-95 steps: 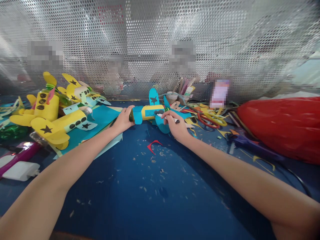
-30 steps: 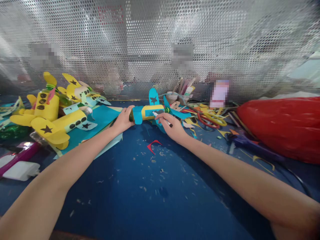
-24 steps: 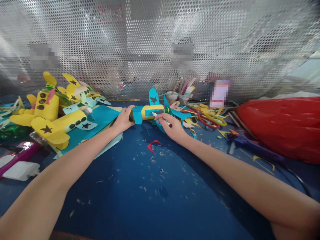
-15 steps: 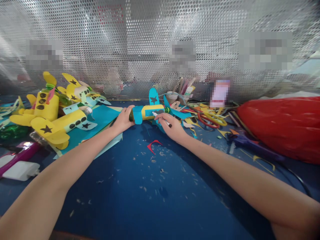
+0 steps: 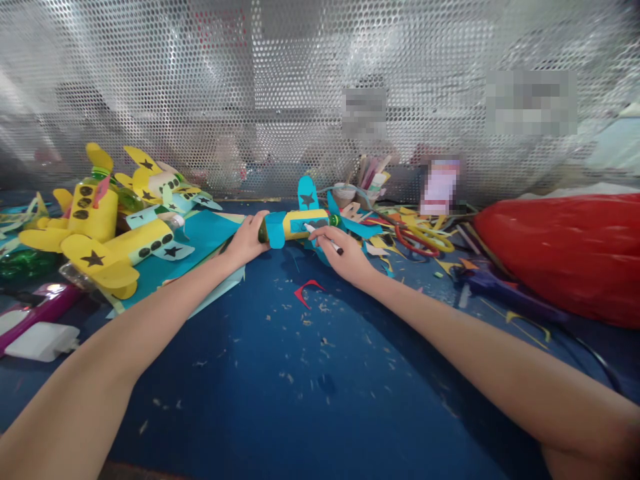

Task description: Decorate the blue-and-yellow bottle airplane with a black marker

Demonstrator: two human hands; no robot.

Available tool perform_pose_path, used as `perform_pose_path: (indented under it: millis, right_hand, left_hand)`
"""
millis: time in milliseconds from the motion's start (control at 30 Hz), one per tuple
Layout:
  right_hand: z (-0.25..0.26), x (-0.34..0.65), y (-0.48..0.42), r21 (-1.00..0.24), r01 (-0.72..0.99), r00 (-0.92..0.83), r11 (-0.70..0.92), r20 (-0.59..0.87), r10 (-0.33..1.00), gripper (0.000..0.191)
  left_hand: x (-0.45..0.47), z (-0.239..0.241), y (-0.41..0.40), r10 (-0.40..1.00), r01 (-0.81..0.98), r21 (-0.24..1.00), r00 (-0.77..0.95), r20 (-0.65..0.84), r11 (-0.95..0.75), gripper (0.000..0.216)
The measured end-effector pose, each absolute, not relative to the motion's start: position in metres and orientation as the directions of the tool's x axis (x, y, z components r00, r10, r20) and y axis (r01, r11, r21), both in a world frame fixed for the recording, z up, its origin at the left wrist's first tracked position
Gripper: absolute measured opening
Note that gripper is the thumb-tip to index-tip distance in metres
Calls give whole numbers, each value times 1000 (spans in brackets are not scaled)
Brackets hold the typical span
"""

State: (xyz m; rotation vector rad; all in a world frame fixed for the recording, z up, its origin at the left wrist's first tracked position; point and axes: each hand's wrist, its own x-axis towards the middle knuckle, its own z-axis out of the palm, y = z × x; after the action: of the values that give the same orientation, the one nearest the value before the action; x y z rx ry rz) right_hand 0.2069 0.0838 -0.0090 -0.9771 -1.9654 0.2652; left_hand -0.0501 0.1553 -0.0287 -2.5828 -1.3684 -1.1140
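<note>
A toy plane made from a green plastic bottle [image 5: 294, 216], wrapped in yellow and blue foam or paper, lies sideways above the blue table. My left hand [image 5: 250, 238] is closed around its bottom end at the left. On its upright blue wing [image 5: 307, 195] is a black star. My right hand [image 5: 343, 252] grips a white marker pen [image 5: 316, 231] with a dark end, its tip at a blue patch on the bottle's side. Dark ovals show on that patch beside the tip. The green cap [image 5: 334, 219] points right.
Finished-looking yellow bottle planes [image 5: 107, 257] crowd the left, over blue sheets [image 5: 205, 233]. Scissors [image 5: 425, 240], scraps and a cup of sticks [image 5: 345, 195] stand behind right. A purple glue gun [image 5: 510, 292] and a red bag [image 5: 565, 253] lie at right. A perforated metal screen [image 5: 280, 87] rises behind.
Both hands, the bottle plane and the marker stay almost exactly where they were. Beyond the screen, blurred shapes shift slightly.
</note>
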Motion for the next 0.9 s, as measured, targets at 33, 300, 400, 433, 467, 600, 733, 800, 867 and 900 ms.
perform_pose_path:
  millis: [33, 300, 400, 433, 467, 600, 733, 800, 867, 900]
  right_hand:
    - [-9, 207, 84, -524, 533, -286, 664, 627, 724, 24]
    - [-10, 206, 84, -512, 533, -300, 674, 630, 716, 22]
    - [-10, 206, 84, -509, 531, -303, 677, 632, 713, 22]
    - [-10, 206, 84, -511, 534, -298, 674, 633, 715, 23]
    - [-10, 206, 84, -513, 537, -292, 670, 633, 717, 23]
    - [-10, 207, 85, -516, 545, -288, 661, 625, 726, 24]
    - [-11, 207, 85, -506, 545, -302, 668, 625, 720, 24]
    - [-11, 207, 85, -503, 546, -302, 670, 628, 717, 25]
    - [-11, 207, 86, -502, 546, -302, 671, 629, 716, 25]
    - [-11, 207, 86, -501, 545, -303, 672, 630, 715, 25]
  left_hand:
    - [-50, -29, 155, 717, 727, 301, 363, 595, -618, 74]
    - [-50, -26, 154, 738, 734, 312, 367, 566, -604, 74]
    - [-49, -26, 153, 737, 734, 308, 369, 567, -605, 74]
    - [-49, -26, 153, 736, 735, 307, 368, 568, -604, 74]
    - [-49, -26, 153, 736, 736, 308, 366, 569, -603, 74]
    - [-49, -27, 154, 741, 736, 319, 352, 573, -596, 74]
    - [-49, -28, 155, 732, 730, 320, 350, 584, -604, 74]
    - [-49, -28, 155, 730, 728, 319, 351, 586, -607, 74]
    - [-49, -28, 155, 730, 729, 319, 351, 586, -606, 74]
    - [-49, -28, 155, 730, 729, 318, 351, 586, -606, 73]
